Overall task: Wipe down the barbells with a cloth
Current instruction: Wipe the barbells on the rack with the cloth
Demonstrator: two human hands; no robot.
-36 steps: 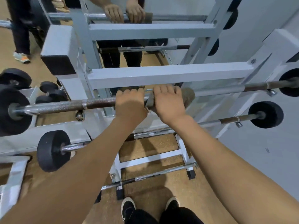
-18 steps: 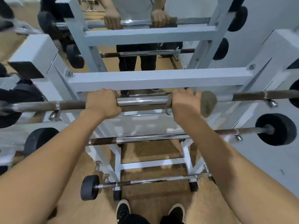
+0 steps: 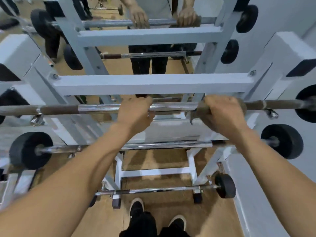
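There is a single view, taken from a wide-angle camera on the person's head. It looks forward and steeply down, so both forearms run up from the lower corners to the left hand and the right hand near the middle of the frame. The top barbell crosses the frame from side to side at arm's length, close to the lens. Lower barbells on the white rack and the person's shoes on the floor sit farther below. A mirror directly ahead fills the upper part. Straight lines bow toward the edges.
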